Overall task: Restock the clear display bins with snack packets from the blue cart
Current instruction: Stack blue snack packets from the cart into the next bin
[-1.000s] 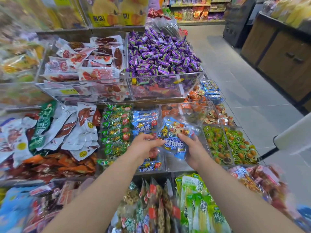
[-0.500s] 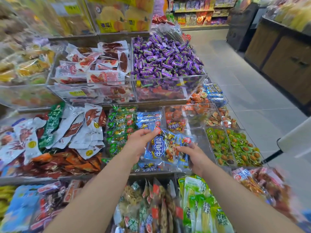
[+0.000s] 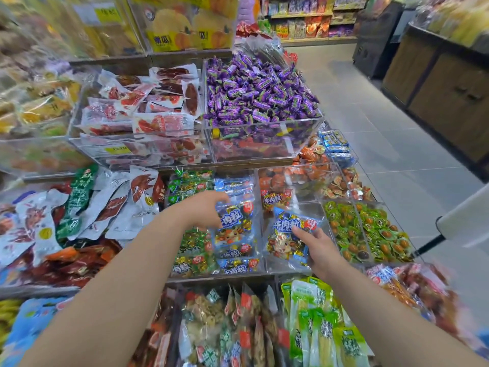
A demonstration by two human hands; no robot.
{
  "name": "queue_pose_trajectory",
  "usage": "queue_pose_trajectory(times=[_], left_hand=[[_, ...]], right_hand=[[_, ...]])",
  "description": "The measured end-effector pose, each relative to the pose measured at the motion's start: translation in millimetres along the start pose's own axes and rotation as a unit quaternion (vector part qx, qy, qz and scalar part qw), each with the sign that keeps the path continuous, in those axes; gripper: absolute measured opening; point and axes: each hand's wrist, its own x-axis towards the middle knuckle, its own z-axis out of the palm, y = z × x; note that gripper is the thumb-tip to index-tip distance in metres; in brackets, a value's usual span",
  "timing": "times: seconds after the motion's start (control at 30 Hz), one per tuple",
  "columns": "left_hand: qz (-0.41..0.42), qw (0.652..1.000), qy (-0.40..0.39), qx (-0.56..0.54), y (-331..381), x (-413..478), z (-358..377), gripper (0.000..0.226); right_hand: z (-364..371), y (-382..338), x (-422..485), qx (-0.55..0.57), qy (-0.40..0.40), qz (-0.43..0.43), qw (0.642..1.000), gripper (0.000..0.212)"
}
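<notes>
left hand [image 3: 209, 211] — forearm stretched forward, fingers curled over the top edge of a blue packet [image 3: 234, 229] on the pile in the middle bin [image 3: 260, 266] | right hand [image 3: 318, 251] — thumb on top (fingers hidden underneath), pinching a second blue packet [image 3: 289, 234] low over the neighbouring clear bin [image 3: 315, 210]

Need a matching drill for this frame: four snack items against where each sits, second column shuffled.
Items:
1. purple-wrapped candies
2. blue foil snack packet
3. green-wrapped round snacks
4. tall yellow-green packets

Places:
A. upright in the nearest row
B. gripped by the right hand
C. heaped in an upper-tier clear bin
D. just right of the right hand

Pairs: 1-C, 2-B, 3-D, 4-A
</notes>
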Motion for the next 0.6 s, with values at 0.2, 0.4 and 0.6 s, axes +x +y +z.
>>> queue_pose_trajectory(times=[0.2, 0.4, 0.6], left_hand=[[0.042, 0.976, 0.002, 0.214, 15.7, 32.3, 36.8, 0.054], [0.065, 0.979, 0.027, 0.193, -2.9, 42.7, 51.8, 0.034], [0.046, 0.958, 0.15, 0.238, -8.9, 45.6, 66.4, 0.049]], right_hand=[[5.9, 3.2, 3.7, 0.004, -0.014, 0.004, 1.0, 0.017], [6.4, 1.6, 10.1, -0.039, -0.004, -0.002, 0.999, 0.03], [7.4, 0.6, 11.1, -0.072, -0.007, 0.0, 0.997, 0.035]])
